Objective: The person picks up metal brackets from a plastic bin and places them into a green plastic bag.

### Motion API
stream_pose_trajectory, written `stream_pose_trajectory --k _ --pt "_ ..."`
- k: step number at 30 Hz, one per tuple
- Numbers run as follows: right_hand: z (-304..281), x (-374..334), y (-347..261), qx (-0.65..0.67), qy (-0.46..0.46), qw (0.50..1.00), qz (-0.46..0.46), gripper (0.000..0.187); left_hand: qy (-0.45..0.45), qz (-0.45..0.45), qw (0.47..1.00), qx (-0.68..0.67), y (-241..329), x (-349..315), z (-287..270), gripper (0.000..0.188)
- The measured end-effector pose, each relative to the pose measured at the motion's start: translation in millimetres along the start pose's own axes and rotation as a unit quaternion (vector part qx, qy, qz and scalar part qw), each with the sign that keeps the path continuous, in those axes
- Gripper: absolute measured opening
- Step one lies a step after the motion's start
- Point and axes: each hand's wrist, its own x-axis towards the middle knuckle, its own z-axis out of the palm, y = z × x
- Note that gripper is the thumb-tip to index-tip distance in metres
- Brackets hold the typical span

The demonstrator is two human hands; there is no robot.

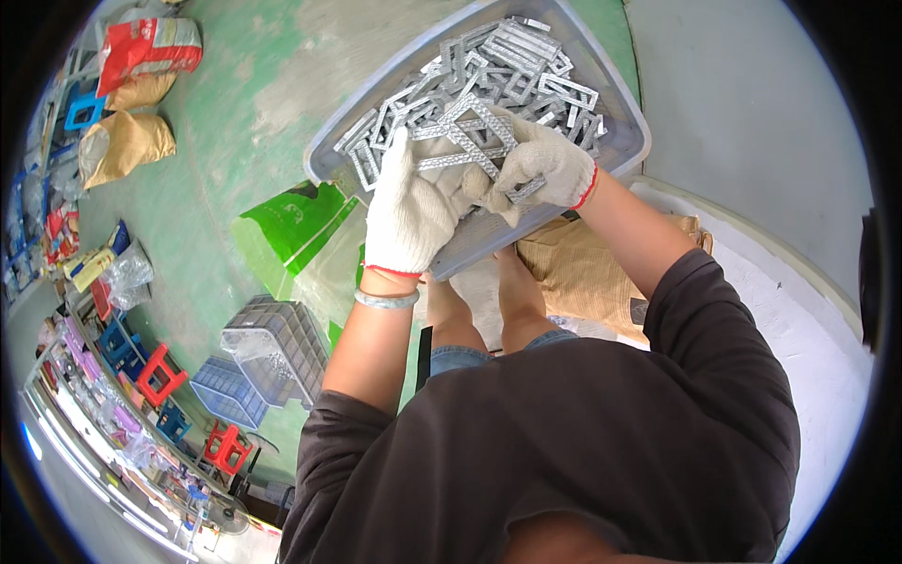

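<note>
Both of my hands wear white knit gloves and meet over the near side of a grey-blue plastic bin (631, 155). A heap of silvery rectangular metal frames (512, 52) fills much of the bin. My left hand (409, 211) has its thumb up and its fingers curled under a few crossed metal frames (473, 134), holding them above the heap. Beside it, my right hand (556, 167) is closed, with a metal frame (526, 190) showing below its curled fingers. The gloves and the frames hide parts of one another, so which fingers grip which frame is partly hidden.
A green and clear plastic bag (296, 230) lies left of the bin, near grey crates (282, 348) and a blue crate (228, 390). A tan woven sack (583, 273) sits to the right, by a wall (742, 103). Red stools (162, 374) stand farther left.
</note>
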Motion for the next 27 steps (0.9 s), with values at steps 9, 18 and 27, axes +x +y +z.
stream_pose_trajectory --k 9,18,27 --pt "51.8 19.2 -50.7 -0.181 0.022 0.975 0.129 0.095 0.059 0.133 0.989 0.037 14.8 9.9 -27.0 0.041" --pt "49.4 7.5 -80.4 -0.081 0.004 0.962 0.261 0.095 -0.097 0.136 0.967 -0.191 48.2 -1.8 -28.2 0.059" --pt "56.7 26.7 -90.8 -0.075 0.100 0.943 0.308 0.099 -0.054 0.098 0.988 -0.102 45.9 -8.5 -28.0 0.075"
